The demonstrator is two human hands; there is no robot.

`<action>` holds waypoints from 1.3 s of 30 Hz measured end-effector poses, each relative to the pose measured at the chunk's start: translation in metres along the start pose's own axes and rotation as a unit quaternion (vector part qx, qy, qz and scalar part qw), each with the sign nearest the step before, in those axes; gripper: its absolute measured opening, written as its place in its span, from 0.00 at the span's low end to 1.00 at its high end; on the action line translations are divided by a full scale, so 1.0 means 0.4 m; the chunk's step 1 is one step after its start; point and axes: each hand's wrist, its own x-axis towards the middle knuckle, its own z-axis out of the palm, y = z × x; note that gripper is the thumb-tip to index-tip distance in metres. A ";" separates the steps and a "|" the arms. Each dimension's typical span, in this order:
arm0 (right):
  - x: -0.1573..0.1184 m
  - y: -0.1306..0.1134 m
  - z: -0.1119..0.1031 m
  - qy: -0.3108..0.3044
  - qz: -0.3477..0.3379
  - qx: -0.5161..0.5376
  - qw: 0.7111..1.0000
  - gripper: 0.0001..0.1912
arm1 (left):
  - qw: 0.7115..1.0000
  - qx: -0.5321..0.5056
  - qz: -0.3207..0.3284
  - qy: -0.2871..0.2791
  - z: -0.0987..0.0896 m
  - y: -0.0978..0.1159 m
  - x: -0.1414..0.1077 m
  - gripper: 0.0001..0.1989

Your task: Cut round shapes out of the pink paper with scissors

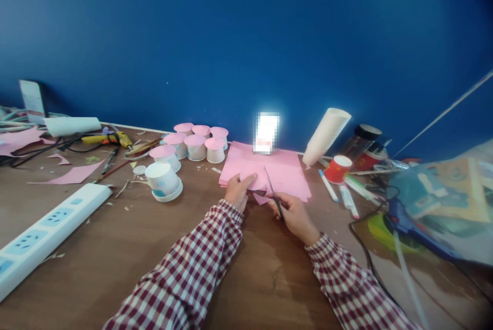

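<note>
The right hand (295,214) has its fingers wrapped around the scissors (278,208); the left hand (236,192) pinches a pink paper piece (259,182) near the blades. Behind, pink sheets (290,167) lie toward the table's (265,273) back edge, beside pink-topped cups (195,148).

Left hand (236,192) pinches pink paper (259,182); right hand (296,213) holds scissors (279,209). Pink-topped cups (195,149) near blue wall (215,37).

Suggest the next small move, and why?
Probably bring the scissors to the edge of the held pink paper and snip: the left hand pinches it, while the right hand holds the scissors close beside it.
</note>
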 end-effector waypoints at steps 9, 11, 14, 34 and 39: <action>0.001 -0.010 0.001 0.000 0.015 0.039 0.999 0.24 | 1.000 0.001 -0.007 -0.011 0.003 0.002 -0.007 0.15; 0.001 -0.012 0.002 0.003 0.014 0.039 0.999 0.24 | 1.000 0.001 -0.013 -0.015 0.004 0.000 -0.008 0.15; 0.001 -0.011 0.002 0.000 0.008 0.039 0.999 0.23 | 1.000 0.003 -0.015 -0.013 0.004 -0.004 -0.010 0.16; 0.001 -0.005 -0.004 0.012 -0.006 0.037 0.999 0.21 | 0.999 0.031 -0.023 -0.023 0.008 -0.009 -0.017 0.20; 0.000 -0.003 -0.005 0.016 -0.018 0.027 0.999 0.21 | 0.999 0.036 -0.029 -0.020 0.010 -0.007 -0.019 0.21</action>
